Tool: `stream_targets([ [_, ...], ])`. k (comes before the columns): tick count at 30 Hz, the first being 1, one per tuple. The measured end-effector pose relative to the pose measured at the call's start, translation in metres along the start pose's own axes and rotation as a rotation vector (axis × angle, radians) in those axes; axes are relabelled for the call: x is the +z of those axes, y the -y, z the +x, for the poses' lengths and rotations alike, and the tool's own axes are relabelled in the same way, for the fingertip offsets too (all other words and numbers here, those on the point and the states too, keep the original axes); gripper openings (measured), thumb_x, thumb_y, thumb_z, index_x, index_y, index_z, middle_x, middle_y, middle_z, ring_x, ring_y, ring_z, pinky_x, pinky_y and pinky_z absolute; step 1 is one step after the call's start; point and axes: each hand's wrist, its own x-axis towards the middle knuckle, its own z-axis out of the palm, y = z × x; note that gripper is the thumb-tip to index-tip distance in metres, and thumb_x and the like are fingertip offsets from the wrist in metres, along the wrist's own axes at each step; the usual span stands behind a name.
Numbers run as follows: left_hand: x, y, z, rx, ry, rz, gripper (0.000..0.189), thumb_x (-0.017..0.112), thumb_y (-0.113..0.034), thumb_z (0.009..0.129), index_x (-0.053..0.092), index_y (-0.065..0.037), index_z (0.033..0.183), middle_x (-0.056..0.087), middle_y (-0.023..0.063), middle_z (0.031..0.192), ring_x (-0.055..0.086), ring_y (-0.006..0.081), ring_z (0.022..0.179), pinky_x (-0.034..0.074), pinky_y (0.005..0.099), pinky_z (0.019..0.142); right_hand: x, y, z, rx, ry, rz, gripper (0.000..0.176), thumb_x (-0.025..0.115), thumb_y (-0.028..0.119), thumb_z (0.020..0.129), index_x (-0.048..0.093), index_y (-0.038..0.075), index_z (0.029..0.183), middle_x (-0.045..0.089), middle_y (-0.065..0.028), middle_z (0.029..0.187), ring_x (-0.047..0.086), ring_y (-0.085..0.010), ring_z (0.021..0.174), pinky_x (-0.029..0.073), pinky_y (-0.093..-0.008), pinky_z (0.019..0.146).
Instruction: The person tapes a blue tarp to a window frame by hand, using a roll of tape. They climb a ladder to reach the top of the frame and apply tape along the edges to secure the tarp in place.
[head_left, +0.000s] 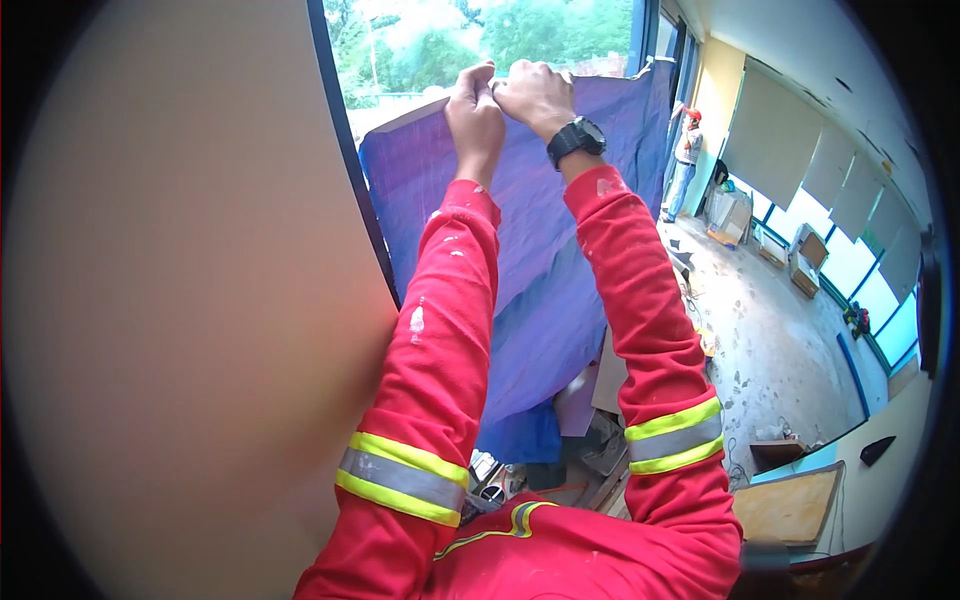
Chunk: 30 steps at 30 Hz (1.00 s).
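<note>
A blue-purple tarp [540, 240] hangs across the lower part of a window [480, 40], wrinkled and reaching down past my arms. At its top edge my left hand [474, 115] is closed, fingers pinched on the sheet. Right beside it, my right hand [537, 98] is also closed on the same edge, knuckles up. The two hands nearly touch at the fingertips. A black watch [577, 140] is on my right wrist. Whether anything small is between my fingers is hidden.
A plain wall [200, 300] stands close on my left. Debris [600, 450] lies below the tarp. Across the dusty floor [755, 320], a person in a red cap [687, 160] stands by the far wall. Boxes [806, 260] and a wooden board [790, 503] are at right.
</note>
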Motion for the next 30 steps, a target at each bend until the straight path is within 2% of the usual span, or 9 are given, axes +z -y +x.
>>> stream_targets([
  [10, 0.003, -0.005, -0.006, -0.02, -0.02, -0.012, 0.022, 0.044, -0.001, 0.098, 0.064, 0.003, 0.108, 0.069, 0.0173, 0.111, 0.065, 0.0226, 0.101, 0.049, 0.0324, 0.09, 0.006, 0.012, -0.008, 0.167, -0.194, 0.113, 0.031, 0.058, 0.036, 0.079, 0.076, 0.012, 0.085, 0.073, -0.0144, 0.085, 0.071, -0.0308, 0.081, 0.037, -0.046, 0.098],
  [14, 0.003, -0.007, -0.005, -0.023, -0.018, -0.012, 0.023, 0.044, -0.001, 0.099, 0.064, 0.003, 0.109, 0.069, 0.0156, 0.112, 0.064, 0.0215, 0.101, 0.048, 0.0319, 0.092, 0.012, 0.01, -0.005, 0.285, -0.241, 0.177, 0.031, 0.057, 0.036, 0.079, 0.076, 0.013, 0.084, 0.073, -0.0154, 0.087, 0.071, -0.0309, 0.086, 0.038, -0.0463, 0.096],
  [17, 0.004, -0.001, -0.005, 0.156, -0.07, 0.113, 0.022, 0.047, 0.002, 0.095, 0.065, 0.002, 0.108, 0.07, 0.0175, 0.101, 0.067, 0.0256, 0.093, 0.05, 0.0341, 0.085, 0.016, -0.032, 0.0, 0.433, -0.305, 0.219, 0.034, 0.055, 0.037, 0.081, 0.076, 0.011, 0.085, 0.073, -0.0169, 0.09, 0.071, -0.0325, 0.092, 0.039, -0.0481, 0.095],
  [20, 0.01, 0.016, -0.006, 0.087, -0.103, -0.018, 0.021, 0.047, 0.001, 0.098, 0.065, 0.002, 0.109, 0.07, 0.0158, 0.107, 0.066, 0.0236, 0.098, 0.049, 0.0321, 0.088, 0.005, -0.114, -0.004, 0.514, -0.326, 0.016, 0.04, 0.051, 0.039, 0.085, 0.076, 0.008, 0.09, 0.073, -0.0166, 0.094, 0.07, -0.0344, 0.093, 0.039, -0.0513, 0.095],
  [22, 0.007, 0.01, -0.006, 0.046, -0.078, -0.009, 0.02, 0.046, 0.001, 0.099, 0.065, 0.002, 0.106, 0.069, 0.015, 0.111, 0.065, 0.02, 0.096, 0.049, 0.0303, 0.088, 0.008, -0.178, -0.014, 0.609, -0.415, -0.075, 0.04, 0.051, 0.043, 0.087, 0.076, 0.013, 0.093, 0.074, -0.0136, 0.094, 0.07, -0.0351, 0.092, 0.038, -0.0561, 0.095],
  [24, 0.005, 0.004, -0.006, 0.035, -0.069, -0.014, 0.019, 0.046, 0.001, 0.1, 0.064, 0.003, 0.105, 0.067, 0.0149, 0.115, 0.063, 0.0168, 0.091, 0.049, 0.0291, 0.087, -0.002, -0.224, -0.052, 0.612, -0.489, 0.007, 0.038, 0.053, 0.043, 0.087, 0.076, 0.014, 0.093, 0.074, -0.0128, 0.093, 0.07, -0.0357, 0.092, 0.041, -0.0558, 0.092],
  [26, 0.005, 0.01, -0.006, 0.023, -0.048, -0.072, 0.02, 0.046, 0.003, 0.098, 0.065, 0.002, 0.105, 0.067, 0.0139, 0.117, 0.063, 0.0171, 0.091, 0.049, 0.0291, 0.086, -0.007, -0.255, -0.103, 0.628, -0.575, 0.122, 0.038, 0.056, 0.043, 0.087, 0.075, 0.01, 0.091, 0.073, -0.0142, 0.088, 0.07, -0.0356, 0.087, 0.048, -0.0492, 0.083],
  [28, 0.009, 0.013, -0.008, 0.059, -0.053, 0.0, 0.02, 0.048, 0.003, 0.095, 0.065, 0.002, 0.104, 0.069, 0.0157, 0.112, 0.066, 0.0231, 0.095, 0.05, 0.0314, 0.087, 0.008, -0.276, -0.165, 0.5, -0.668, 0.276, 0.035, 0.059, 0.037, 0.09, 0.071, 0.005, 0.083, 0.071, -0.0127, 0.076, 0.068, -0.0293, 0.073, 0.05, -0.0396, 0.068],
  [30, 0.01, 0.016, -0.007, 0.111, -0.031, 0.109, 0.02, 0.049, 0.003, 0.092, 0.065, 0.002, 0.104, 0.07, 0.0172, 0.109, 0.067, 0.0274, 0.098, 0.05, 0.0331, 0.087, 0.028, -0.269, -0.23, 0.541, -0.605, 0.493, 0.036, 0.061, 0.032, 0.092, 0.066, 0.002, 0.074, 0.064, -0.0094, 0.064, 0.06, -0.021, 0.06, 0.046, -0.0352, 0.061],
])
